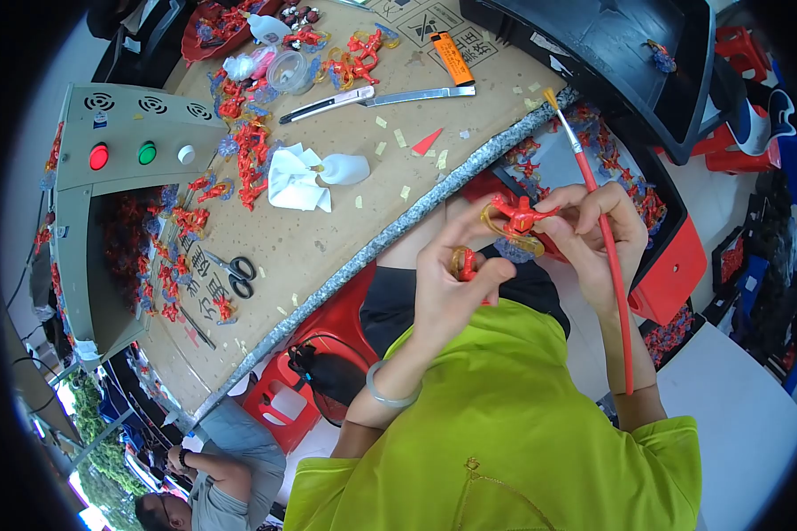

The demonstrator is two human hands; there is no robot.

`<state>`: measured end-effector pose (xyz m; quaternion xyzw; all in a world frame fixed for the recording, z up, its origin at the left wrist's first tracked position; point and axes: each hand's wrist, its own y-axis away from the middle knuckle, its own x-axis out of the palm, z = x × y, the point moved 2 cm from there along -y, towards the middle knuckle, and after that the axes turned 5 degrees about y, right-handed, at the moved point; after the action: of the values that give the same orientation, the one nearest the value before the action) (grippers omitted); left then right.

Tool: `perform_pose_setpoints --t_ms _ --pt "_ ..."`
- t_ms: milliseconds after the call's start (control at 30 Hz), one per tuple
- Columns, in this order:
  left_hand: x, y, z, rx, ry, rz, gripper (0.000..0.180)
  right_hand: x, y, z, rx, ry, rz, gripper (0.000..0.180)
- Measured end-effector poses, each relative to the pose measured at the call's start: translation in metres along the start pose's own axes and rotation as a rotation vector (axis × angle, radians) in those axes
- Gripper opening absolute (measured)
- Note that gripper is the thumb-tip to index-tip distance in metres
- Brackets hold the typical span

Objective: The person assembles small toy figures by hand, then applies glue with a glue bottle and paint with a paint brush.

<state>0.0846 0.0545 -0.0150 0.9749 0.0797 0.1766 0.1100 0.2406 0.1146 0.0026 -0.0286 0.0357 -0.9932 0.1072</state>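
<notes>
My left hand (452, 283) pinches a small red and gold piece (466, 263) between thumb and fingers. Just to its right, my right hand (598, 232) holds a long red-handled paintbrush (607, 243) and also grips a red and gold toy figure (518, 221). The brush tip points up toward the table edge. Both hands work close together over my lap, in front of the cardboard-covered table (328, 239). A pale bangle (385, 394) sits on my left wrist.
On the table lie scissors (235, 273), a utility knife (328, 103), an orange lighter (452, 58), crumpled white tissue (297, 177) and several red toy figures (248, 150). A grey box with red and green buttons (124, 155) stands at left. A red bin (673, 265) holds more figures. Another person (212, 478) sits below left.
</notes>
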Motion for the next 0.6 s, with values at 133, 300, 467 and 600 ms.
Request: perform_pose_setpoints --t_ms 133,300,467,600 --pt "-0.003 0.002 0.010 -0.158 0.245 0.176 0.039 0.004 -0.001 0.000 -0.002 -0.083 0.027 0.027" --pt "-0.002 0.002 0.011 -0.141 0.228 0.152 0.038 0.003 -0.003 -0.004 0.046 -0.180 0.063 0.019" --pt "-0.001 -0.001 0.005 -0.089 0.173 0.104 0.036 -0.018 -0.012 0.009 -0.078 0.154 0.036 0.025" --pt "-0.004 0.002 0.007 -0.039 0.120 0.022 0.034 -0.037 -0.011 0.033 -0.290 0.146 0.110 0.036"
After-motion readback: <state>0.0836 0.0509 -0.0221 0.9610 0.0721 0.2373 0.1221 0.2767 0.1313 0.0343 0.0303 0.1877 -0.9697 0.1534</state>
